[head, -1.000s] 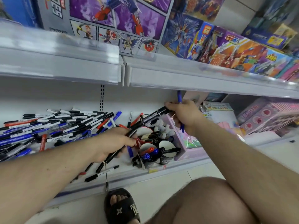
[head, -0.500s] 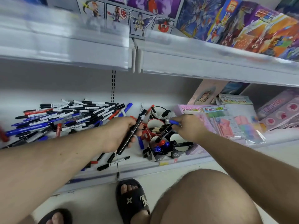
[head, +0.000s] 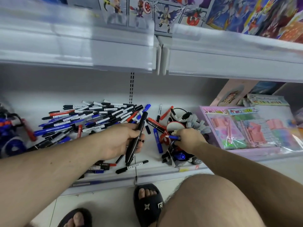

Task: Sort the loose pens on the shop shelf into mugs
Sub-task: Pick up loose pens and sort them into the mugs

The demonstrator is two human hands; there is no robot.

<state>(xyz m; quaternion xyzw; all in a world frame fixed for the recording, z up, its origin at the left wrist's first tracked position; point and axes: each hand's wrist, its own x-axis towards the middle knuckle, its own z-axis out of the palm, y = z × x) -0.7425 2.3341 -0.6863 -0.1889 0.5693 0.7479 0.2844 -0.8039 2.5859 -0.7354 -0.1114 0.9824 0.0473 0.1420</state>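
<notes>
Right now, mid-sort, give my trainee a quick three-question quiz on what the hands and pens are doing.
1. True or false: the left hand grips black pens.
2. What colour is the pen that the right hand pinches over the mugs? A red, B blue, C black.
3. Fill in: the big pile of loose pens lies to the ___ of the mugs.

Key: 1 true; 2 B; 3 left.
</notes>
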